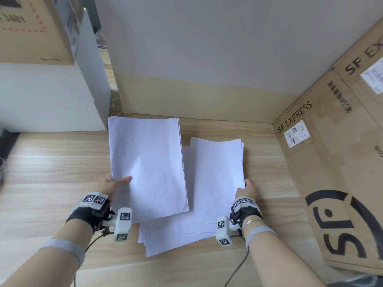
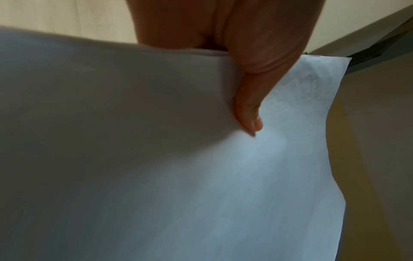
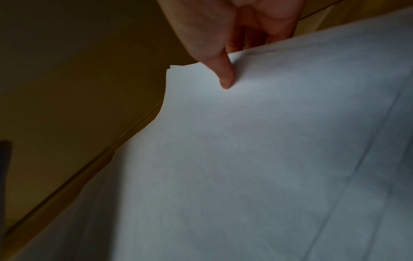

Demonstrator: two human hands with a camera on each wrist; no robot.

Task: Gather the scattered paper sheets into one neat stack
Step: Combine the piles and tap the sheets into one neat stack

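My left hand (image 1: 116, 183) pinches the left edge of a sheaf of white sheets (image 1: 147, 164), raised off the wooden floor, with the thumb (image 2: 248, 113) pressed on top and the fingers hidden below. My right hand (image 1: 247, 189) pinches the right edge of a second sheaf of white sheets (image 1: 215, 179), its thumb (image 3: 223, 74) on top. Under both sheaves lie more loose white sheets (image 1: 165, 235), fanned unevenly on the floor. The left sheaf overlaps the right one's left side.
A large SF Express cardboard box (image 1: 335, 162) stands close on the right. A white cabinet (image 1: 51, 96) with a cardboard box (image 1: 35, 27) on it stands at the left. The wall (image 1: 207, 48) runs behind the papers. Bare wooden floor (image 1: 51, 172) shows at the left.
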